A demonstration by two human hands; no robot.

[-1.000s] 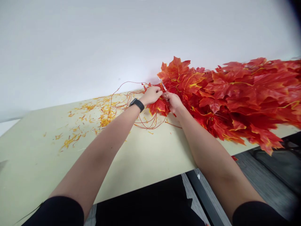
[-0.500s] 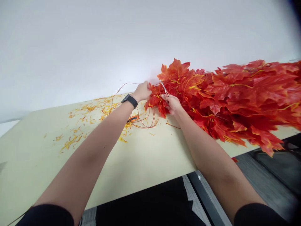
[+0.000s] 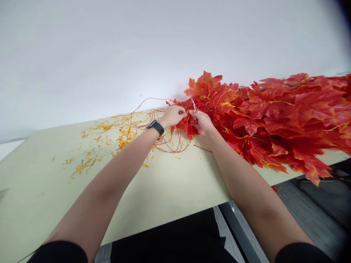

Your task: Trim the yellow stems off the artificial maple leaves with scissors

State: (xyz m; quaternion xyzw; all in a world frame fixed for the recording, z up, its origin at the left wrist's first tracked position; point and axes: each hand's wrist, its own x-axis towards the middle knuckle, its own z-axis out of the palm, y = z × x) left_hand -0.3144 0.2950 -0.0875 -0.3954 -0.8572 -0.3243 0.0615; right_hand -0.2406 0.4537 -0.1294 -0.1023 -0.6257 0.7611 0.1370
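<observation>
My left hand (image 3: 174,115), with a dark watch on its wrist, is closed in a pinch at the left end of a long heap of red-orange artificial maple leaves (image 3: 263,113). What its fingertips grip is too small to make out. Close beside it, my right hand (image 3: 203,122) is wrapped round a pair of scissors (image 3: 193,102), whose blades point up and away against the leaves. Thin reddish-brown wire (image 3: 142,103) loops out to the left behind my left hand and curls on the table below it.
Yellow and orange scraps (image 3: 105,127) lie scattered over the left part of the pale table (image 3: 164,186). An orange-handled tool (image 3: 159,139) shows partly behind my left wrist. A white wall (image 3: 109,54) rises along the far edge, and leaves overhang the near edge at right.
My left hand has moved right and down, closer to my right hand, and now covers more of the orange-handled tool. My right hand with the scissors has hardly moved.
</observation>
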